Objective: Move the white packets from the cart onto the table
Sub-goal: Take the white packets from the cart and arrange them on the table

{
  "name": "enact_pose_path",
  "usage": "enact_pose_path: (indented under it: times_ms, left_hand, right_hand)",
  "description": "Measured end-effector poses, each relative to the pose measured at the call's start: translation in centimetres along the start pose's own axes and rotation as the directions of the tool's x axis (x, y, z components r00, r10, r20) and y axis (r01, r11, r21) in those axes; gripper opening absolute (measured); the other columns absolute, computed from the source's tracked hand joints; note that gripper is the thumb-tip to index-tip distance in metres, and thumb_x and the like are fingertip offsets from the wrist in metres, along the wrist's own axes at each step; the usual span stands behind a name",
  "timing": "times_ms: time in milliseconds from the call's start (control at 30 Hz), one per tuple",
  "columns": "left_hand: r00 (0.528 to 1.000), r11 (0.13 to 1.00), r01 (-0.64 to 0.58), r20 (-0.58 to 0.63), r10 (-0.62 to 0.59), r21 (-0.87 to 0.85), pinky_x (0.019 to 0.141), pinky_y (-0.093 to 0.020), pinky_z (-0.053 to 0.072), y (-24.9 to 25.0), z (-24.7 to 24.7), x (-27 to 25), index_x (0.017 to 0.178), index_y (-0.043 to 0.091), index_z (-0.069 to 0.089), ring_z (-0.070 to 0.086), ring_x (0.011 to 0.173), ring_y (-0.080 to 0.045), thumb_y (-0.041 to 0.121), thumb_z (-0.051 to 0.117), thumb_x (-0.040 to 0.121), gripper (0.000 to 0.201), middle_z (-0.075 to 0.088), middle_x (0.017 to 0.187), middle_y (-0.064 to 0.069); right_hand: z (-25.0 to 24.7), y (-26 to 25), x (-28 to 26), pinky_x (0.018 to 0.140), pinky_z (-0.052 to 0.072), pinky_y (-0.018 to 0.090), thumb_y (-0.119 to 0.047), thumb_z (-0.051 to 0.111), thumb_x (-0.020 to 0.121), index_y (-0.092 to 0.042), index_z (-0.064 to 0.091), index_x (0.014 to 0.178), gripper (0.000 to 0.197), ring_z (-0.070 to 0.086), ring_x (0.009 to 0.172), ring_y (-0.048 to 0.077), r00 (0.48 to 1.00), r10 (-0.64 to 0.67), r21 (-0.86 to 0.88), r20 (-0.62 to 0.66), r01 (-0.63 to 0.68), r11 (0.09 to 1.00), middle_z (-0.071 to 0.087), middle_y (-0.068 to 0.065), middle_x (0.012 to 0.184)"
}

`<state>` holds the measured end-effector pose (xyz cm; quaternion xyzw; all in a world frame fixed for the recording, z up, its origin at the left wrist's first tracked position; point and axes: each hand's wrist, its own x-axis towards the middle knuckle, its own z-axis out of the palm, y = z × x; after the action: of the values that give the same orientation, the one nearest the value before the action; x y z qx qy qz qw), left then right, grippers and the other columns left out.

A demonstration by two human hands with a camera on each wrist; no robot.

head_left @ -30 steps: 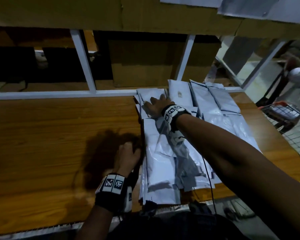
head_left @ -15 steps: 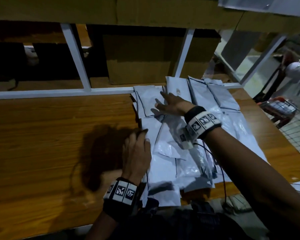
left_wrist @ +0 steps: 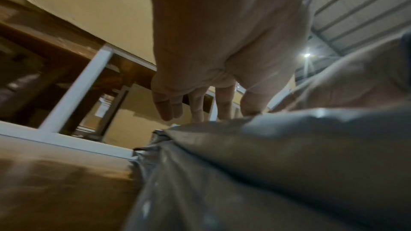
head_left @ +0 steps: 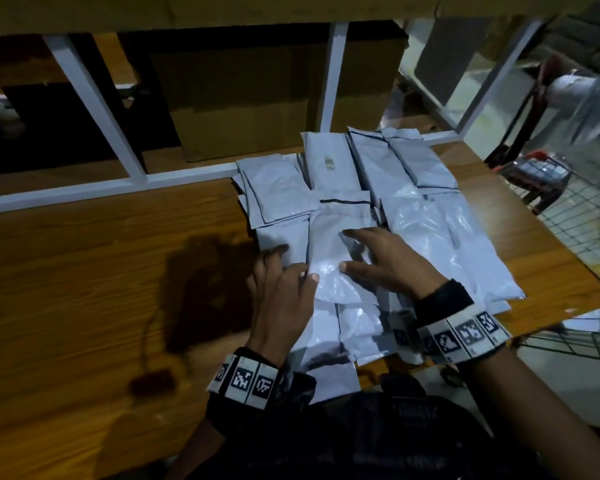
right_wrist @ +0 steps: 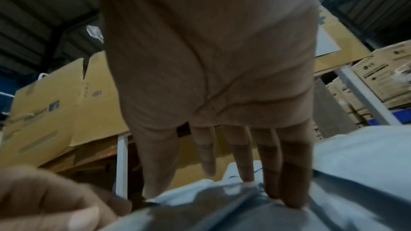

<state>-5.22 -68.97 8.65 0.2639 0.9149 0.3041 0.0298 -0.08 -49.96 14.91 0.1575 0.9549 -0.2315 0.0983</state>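
On wood-grain table, both hands press glossy, crinkled white packets.

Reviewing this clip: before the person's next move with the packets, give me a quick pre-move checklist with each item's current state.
1. Both hands free to leave: ok; left hand and right hand rest with straight fingers on the white packets, gripping none.
2. Packets on the table: ok.
3. Pile clear of the near edge: not ok; the lowest packets overhang it.
4. Cart reachable at the right: ok.
5. Packets left in the cart: cannot tell.
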Motion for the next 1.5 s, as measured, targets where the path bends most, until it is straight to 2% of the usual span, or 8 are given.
enact_pose_path:
  times_ms: [333, 467, 733, 900, 1033, 1167, 1400, 1500]
  left_hand:
    - [0.985, 0.977, -0.172, 0.004, 0.173, -0.127, 0.106, -0.054, 0.029, 1.1, 0.7, -1.2, 0.074, 0.022, 0.070, 0.031, 0.139, -0.026, 0.030, 0.072, 0.086, 0.015, 0.050, 0.143, -0.001]
    - [0.981, 0.977, -0.191, 0.028, 0.194, -0.096, 0.102, -0.053, 0.037, 1.1, 1.4, -1.2, 0.072, 0.021, 0.070, 0.036, 0.134, -0.024, 0.030, 0.074, 0.084, 0.015, 0.055, 0.137, 0.000]
    - [0.985, 0.979, -0.161, -0.085, 0.151, -0.128, 0.097, -0.045, 0.045, 1.6, 1.7, -1.7, 0.087, 0.018, 0.071, 0.054, 0.118, -0.020, 0.036, 0.061, 0.092, 0.021, 0.065, 0.117, -0.004]
    - [0.985, 0.971, -0.105, -0.157, 0.071, -0.215, 0.096, -0.022, 0.041, 2.0, 1.4, -2.1, 0.108, 0.010, 0.070, 0.055, 0.116, -0.016, 0.034, 0.060, 0.095, 0.028, 0.064, 0.122, -0.006]
    - [0.984, 0.979, -0.074, -0.175, 0.040, -0.192, 0.107, -0.035, 0.042, 2.6, 1.7, -2.0, 0.126, 0.007, 0.060, 0.051, 0.126, -0.022, 0.043, 0.049, 0.097, 0.048, 0.059, 0.133, -0.012]
    - [0.949, 0.987, -0.065, -0.315, 0.015, -0.148, 0.102, -0.042, 0.046, 4.7, 2.1, -3.6, 0.127, 0.008, 0.059, 0.051, 0.123, -0.022, 0.046, 0.046, 0.099, 0.049, 0.058, 0.131, -0.011]
    - [0.920, 0.996, -0.043, -0.393, 0.008, -0.082, 0.106, -0.033, 0.039, 12.4, 7.4, -8.7, 0.126, 0.012, 0.060, 0.049, 0.128, -0.025, 0.051, 0.037, 0.101, 0.052, 0.057, 0.134, -0.011]
    - [0.835, 0.976, 0.144, -0.509, -0.208, -0.163, 0.110, -0.031, 0.029, 13.3, 8.5, -9.4, 0.131, 0.012, 0.056, 0.041, 0.134, -0.030, 0.060, 0.027, 0.099, 0.065, 0.049, 0.140, -0.016]
  right_hand:
    - [-0.1, 2.1, -2.7, 0.110, 0.035, 0.041, -0.042, 0.075, 0.083, -0.030, 0.049, 0.145, 0.068, 0.035, 0.139, 0.033, 0.994, 0.080, -0.075, 0.070, -0.075, 0.994, 0.036, 0.005, 0.156]
    - [0.7, 1.7, -3.1, 0.105, 0.032, 0.042, -0.049, 0.068, 0.087, -0.040, 0.043, 0.146, 0.065, 0.026, 0.136, 0.033, 0.993, 0.117, -0.180, 0.029, -0.110, 0.977, 0.031, -0.004, 0.158]
    - [0.3, 3.6, -4.3, 0.104, 0.031, 0.038, -0.043, 0.070, 0.088, -0.035, 0.043, 0.147, 0.065, 0.028, 0.134, 0.030, 0.999, 0.043, -0.026, -0.024, -0.043, 0.999, 0.037, -0.002, 0.155]
    - [-0.2, 6.6, -6.5, 0.102, 0.029, 0.036, -0.041, 0.069, 0.090, -0.031, 0.049, 0.144, 0.058, 0.037, 0.134, 0.029, 0.989, -0.078, 0.083, -0.128, 0.089, 0.993, 0.046, -0.001, 0.148]
    - [-0.4, 8.7, -8.2, 0.107, 0.032, 0.039, -0.042, 0.067, 0.091, -0.028, 0.053, 0.140, 0.053, 0.044, 0.130, 0.023, 0.957, -0.221, 0.119, -0.187, 0.246, 0.962, 0.054, 0.000, 0.141]
    - [-1.0, 11.5, -10.1, 0.103, 0.032, 0.033, -0.037, 0.067, 0.092, -0.021, 0.057, 0.137, 0.048, 0.048, 0.127, 0.020, 0.907, -0.341, 0.156, -0.246, 0.385, 0.910, 0.058, 0.002, 0.135]
    - [-2.1, 18.8, -14.4, 0.094, 0.044, 0.038, -0.035, 0.066, 0.094, -0.024, 0.059, 0.134, 0.042, 0.052, 0.112, 0.015, 0.886, -0.286, 0.265, -0.366, 0.393, 0.880, 0.059, 0.000, 0.131]
    - [-3.0, 21.8, -16.0, 0.093, 0.041, 0.034, -0.034, 0.066, 0.094, -0.025, 0.058, 0.134, 0.042, 0.053, 0.114, 0.020, 0.896, -0.221, 0.274, -0.385, 0.339, 0.900, 0.058, -0.001, 0.134]
